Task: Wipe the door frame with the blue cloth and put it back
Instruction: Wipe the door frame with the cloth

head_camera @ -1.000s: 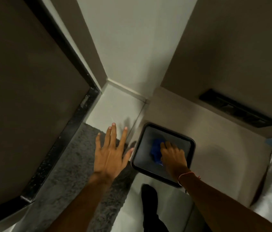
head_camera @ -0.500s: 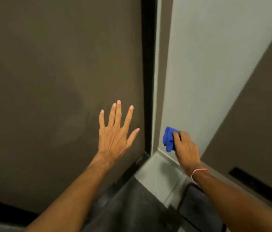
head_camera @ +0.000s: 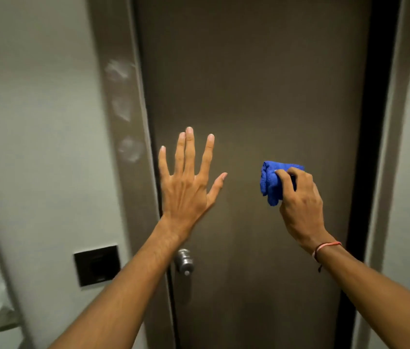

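Facing a closed brown door [head_camera: 262, 96], a person raises both hands. Their right hand [head_camera: 302, 197] grips a bunched blue cloth [head_camera: 270, 182] in front of the door panel; their left hand [head_camera: 186, 185] is spread open, holding nothing. Pale smudges [head_camera: 123, 107] mark the left door frame [head_camera: 120, 197], so wiping seems unstarted, and returning the cloth remains.

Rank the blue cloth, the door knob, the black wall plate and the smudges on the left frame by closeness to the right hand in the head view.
1. blue cloth: gripped in the right hand.
2. door knob: lower left, on the door's edge.
3. smudges: upper left, on the left frame.
4. black wall plate: lower left, on the wall.
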### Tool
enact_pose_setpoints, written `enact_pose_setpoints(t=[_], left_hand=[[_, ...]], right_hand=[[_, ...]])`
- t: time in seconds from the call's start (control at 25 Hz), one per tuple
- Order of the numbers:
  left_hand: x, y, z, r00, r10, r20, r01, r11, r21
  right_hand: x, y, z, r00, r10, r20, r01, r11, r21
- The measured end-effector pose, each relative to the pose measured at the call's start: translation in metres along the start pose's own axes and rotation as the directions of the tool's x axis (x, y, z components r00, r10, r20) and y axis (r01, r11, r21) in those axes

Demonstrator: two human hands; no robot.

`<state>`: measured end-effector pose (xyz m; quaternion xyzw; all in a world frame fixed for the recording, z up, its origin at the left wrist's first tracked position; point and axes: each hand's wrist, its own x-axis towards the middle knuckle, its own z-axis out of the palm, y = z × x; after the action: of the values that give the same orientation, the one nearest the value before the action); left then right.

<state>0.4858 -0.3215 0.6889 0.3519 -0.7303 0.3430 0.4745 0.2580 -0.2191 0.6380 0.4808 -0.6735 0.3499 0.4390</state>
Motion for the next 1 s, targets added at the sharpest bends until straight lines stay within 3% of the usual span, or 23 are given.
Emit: enact_pose_setpoints(t=[0.16, 0.36, 0.48, 0.6, 0.84, 1.0], left_hand=[[-0.014, -0.115, -0.032, 0.986, -0.13, -0.1, 0.142, 0.982, 0.123], [-0.038, -0.203, -0.036, 0.985, -0.164, -0.054, 0.172, 0.962, 0.213], [-0.056, -0.226, -0.02, 0.983, -0.18, -0.04, 0.184, 0.956, 0.229], [-0.08, -0.238, 0.002, 0.986, -0.162, -0.038, 0.166, 0.961, 0.222], [-0.095, -0.251, 0.038, 0.99, -0.141, -0.03, 0.144, 0.97, 0.198], [-0.101, -0.256, 0.053, 0.993, -0.116, -0.023, 0.118, 0.975, 0.19]], right_hand=[[0.024, -0.12, 0.01, 0.97, -0.141, -0.2, 0.175, 0.971, 0.164], [0.012, -0.233, 0.037, 0.868, -0.348, -0.354, 0.446, 0.86, 0.249], [-0.023, -0.265, 0.069, 0.86, -0.462, -0.215, 0.501, 0.845, 0.188], [-0.069, -0.27, 0.099, 0.912, -0.411, 0.009, 0.403, 0.898, 0.175], [-0.098, -0.283, 0.124, 0.935, -0.314, 0.167, 0.272, 0.933, 0.235], [-0.101, -0.287, 0.134, 0.939, -0.284, 0.195, 0.243, 0.947, 0.212]])
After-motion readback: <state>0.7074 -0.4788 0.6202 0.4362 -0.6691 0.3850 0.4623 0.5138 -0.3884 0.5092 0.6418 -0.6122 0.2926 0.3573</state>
